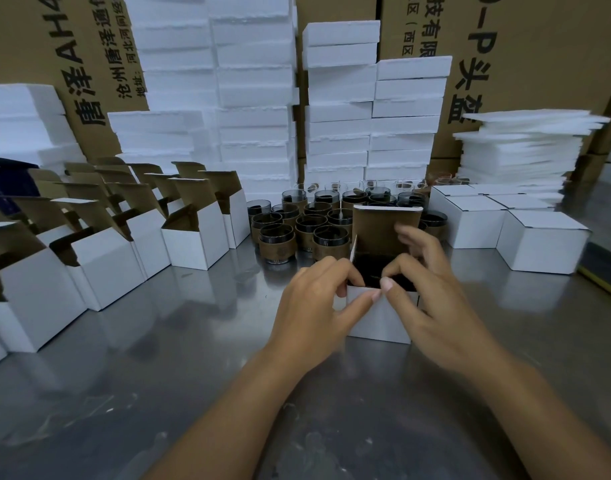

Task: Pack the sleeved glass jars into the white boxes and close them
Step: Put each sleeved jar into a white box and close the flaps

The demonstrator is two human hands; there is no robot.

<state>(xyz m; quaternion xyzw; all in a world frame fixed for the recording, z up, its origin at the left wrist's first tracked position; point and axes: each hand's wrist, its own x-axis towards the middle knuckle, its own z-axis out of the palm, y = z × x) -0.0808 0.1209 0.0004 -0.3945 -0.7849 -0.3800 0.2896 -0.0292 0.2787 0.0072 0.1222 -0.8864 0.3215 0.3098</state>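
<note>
**Both hands on an open box at the middle of the worktop**

So one white box (380, 315) sits on the shiny metal worktop (158, 375), right in front of the person. Its lid (383, 226) is still standing straight up, brown cardboard inside facing the camera. The inside of the box is dark, and I honestly can't tell whether a jar is in there.

The left hand (311, 306) is pinching the box's left side flap at the near-left corner, fingers curled over the rim. The right hand (432, 292) has its thumb on the front edge and its fingers reaching up along the right side, touching the lid. Both are grasping the box, neither is loose.

Just behind the box is a cluster of sleeved glass jars (311, 226), brown sleeves around dark glass, all upright and packed close together. To the left are rows of empty open boxes (193, 237) with their lids up. To the right sit a few closed white boxes (539, 240), touching each other.

Further back are tall stacks of white foam blocks (255, 98), a pile of thin foam sheets (519, 154) on the right, and big brown cartons (539, 46) with printed lettering behind it all.
</note>
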